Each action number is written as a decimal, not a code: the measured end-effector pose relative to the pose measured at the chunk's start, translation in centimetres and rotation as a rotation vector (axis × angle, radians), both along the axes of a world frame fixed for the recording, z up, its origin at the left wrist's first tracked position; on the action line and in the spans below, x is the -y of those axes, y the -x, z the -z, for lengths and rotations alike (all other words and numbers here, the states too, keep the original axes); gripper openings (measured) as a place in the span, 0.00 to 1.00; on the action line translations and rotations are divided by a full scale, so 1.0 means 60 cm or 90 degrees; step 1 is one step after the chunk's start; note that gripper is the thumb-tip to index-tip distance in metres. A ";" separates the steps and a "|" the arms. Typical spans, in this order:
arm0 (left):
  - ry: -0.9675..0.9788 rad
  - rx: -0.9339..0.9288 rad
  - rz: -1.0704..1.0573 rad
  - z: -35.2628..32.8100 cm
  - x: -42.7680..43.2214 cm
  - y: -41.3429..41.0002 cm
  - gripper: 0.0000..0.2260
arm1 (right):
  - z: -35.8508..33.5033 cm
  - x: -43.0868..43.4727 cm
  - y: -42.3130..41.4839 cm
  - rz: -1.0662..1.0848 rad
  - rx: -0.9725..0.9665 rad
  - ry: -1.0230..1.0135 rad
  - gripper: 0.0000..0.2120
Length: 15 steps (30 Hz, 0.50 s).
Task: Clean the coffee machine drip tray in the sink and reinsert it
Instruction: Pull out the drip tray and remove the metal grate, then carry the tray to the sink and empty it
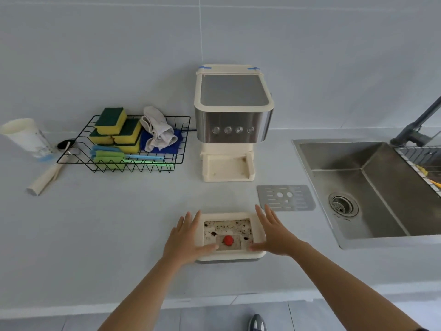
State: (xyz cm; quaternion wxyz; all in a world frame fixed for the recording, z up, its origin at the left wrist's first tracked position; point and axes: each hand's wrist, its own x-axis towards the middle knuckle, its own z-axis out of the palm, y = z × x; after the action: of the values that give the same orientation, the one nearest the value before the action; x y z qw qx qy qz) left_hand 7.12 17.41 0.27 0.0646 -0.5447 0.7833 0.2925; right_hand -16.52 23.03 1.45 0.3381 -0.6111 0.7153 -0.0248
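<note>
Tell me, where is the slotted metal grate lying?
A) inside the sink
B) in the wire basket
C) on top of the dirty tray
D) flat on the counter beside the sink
D: the metal grate lies flat on the counter, between the drip tray and the sink, on neither.

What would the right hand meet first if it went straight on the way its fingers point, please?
Most likely the coffee machine base, its tray bay empty. The right hand rests at the right rim of the drip tray, fingers aimed forward and slightly left, so the line passes just left of the metal grate.
</note>
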 end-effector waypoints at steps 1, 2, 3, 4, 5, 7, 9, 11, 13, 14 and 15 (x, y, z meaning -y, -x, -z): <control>0.003 -0.008 -0.002 0.004 -0.004 -0.005 0.51 | 0.004 -0.004 -0.007 0.012 0.005 -0.004 0.57; 0.007 -0.014 -0.003 0.006 -0.009 -0.009 0.51 | 0.008 -0.008 -0.013 0.025 0.011 -0.009 0.59; 0.007 -0.021 -0.002 0.008 -0.013 -0.012 0.52 | 0.012 -0.012 -0.018 0.040 0.018 -0.015 0.60; 0.004 -0.029 -0.001 0.009 -0.017 -0.014 0.53 | 0.015 -0.017 -0.023 0.056 0.027 -0.021 0.61; -0.001 -0.038 0.001 0.011 -0.020 -0.016 0.53 | 0.020 -0.021 -0.027 0.069 0.036 -0.026 0.62; -0.013 -0.047 0.005 0.013 -0.026 -0.019 0.54 | 0.028 -0.027 -0.034 0.081 0.061 -0.034 0.64; -0.025 -0.056 0.002 0.020 -0.029 -0.023 0.55 | 0.033 -0.032 -0.041 0.090 0.081 -0.024 0.66; -0.031 -0.082 -0.014 0.024 -0.031 -0.025 0.54 | 0.033 -0.034 -0.044 0.112 0.084 -0.008 0.66; -0.035 -0.117 -0.033 0.025 -0.030 -0.027 0.53 | 0.033 -0.035 -0.046 0.126 0.087 0.007 0.65; -0.038 -0.131 -0.039 0.025 -0.029 -0.027 0.52 | 0.032 -0.035 -0.047 0.128 0.090 0.013 0.65; -0.043 -0.140 -0.043 0.026 -0.028 -0.028 0.52 | 0.033 -0.034 -0.047 0.131 0.093 0.020 0.64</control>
State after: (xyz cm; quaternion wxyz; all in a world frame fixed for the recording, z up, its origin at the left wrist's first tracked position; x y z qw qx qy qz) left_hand 8.81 19.09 -1.27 -0.0134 -0.5325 0.7568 0.3788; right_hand -13.72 25.08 -0.54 0.3752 -0.5367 0.7469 -0.1151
